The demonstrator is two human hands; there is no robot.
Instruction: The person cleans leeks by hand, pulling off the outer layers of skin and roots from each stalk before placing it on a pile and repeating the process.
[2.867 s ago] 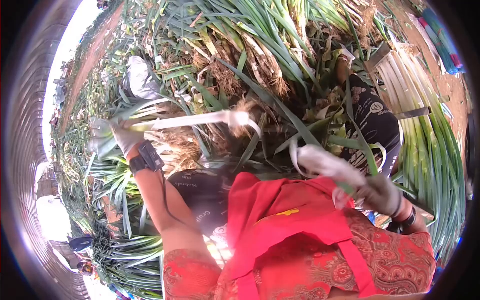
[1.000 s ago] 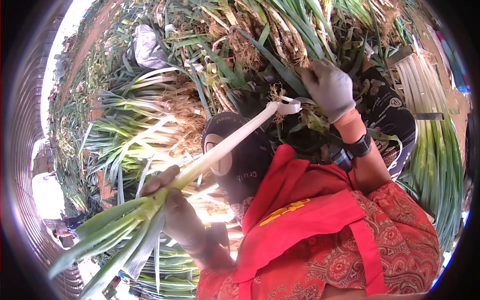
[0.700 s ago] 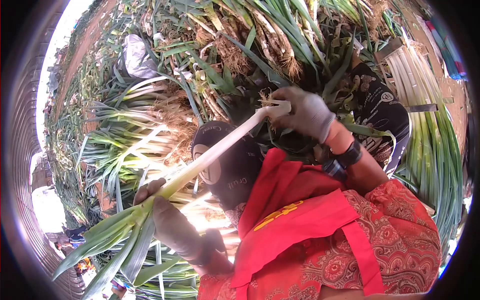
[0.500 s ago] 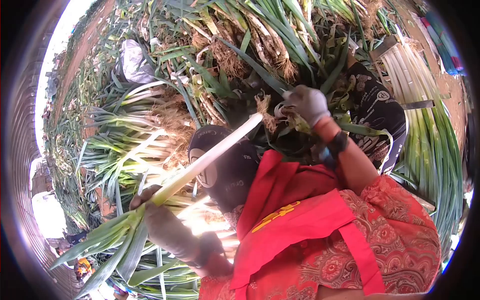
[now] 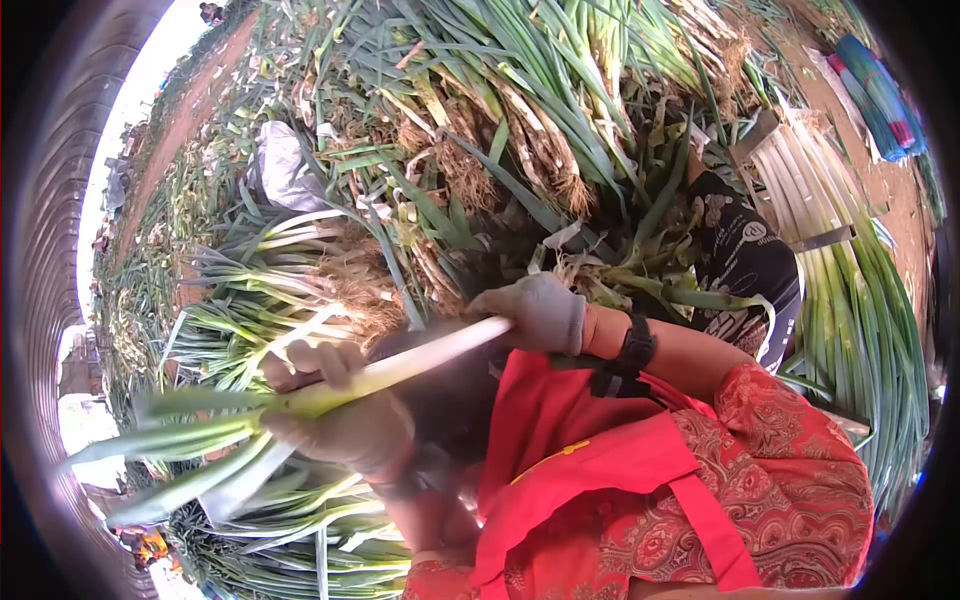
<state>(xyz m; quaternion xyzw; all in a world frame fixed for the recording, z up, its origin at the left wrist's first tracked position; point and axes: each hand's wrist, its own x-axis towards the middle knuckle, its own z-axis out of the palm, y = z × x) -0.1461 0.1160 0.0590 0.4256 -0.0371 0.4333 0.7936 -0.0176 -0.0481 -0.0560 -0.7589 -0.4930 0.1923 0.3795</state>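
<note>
A long green onion [image 5: 425,362] lies slantwise across my lap, its white end up to the right and its green leaves fanned out to the left. My left hand [image 5: 352,425], in a pale glove, is closed around the stalk where the leaves begin. At the white end, my right hand [image 5: 535,312], also gloved, is closed on the tip, so any roots there are hidden. Behind my left hand, more green onions [image 5: 290,275] lie piled with their roots toward me.
Untrimmed green onions with brown roots [image 5: 540,150] are heaped ahead. To the right, a bundle of cleaned green onions [image 5: 835,230] rests on a frame with a metal bar [image 5: 825,239]. A white bag [image 5: 285,165] and blue rolled material [image 5: 880,100] lie farther off.
My right hand has come down and left from the loose leaves onto the green onion's white end. The roots that showed there are out of sight. My left hand still grips the stalk.
</note>
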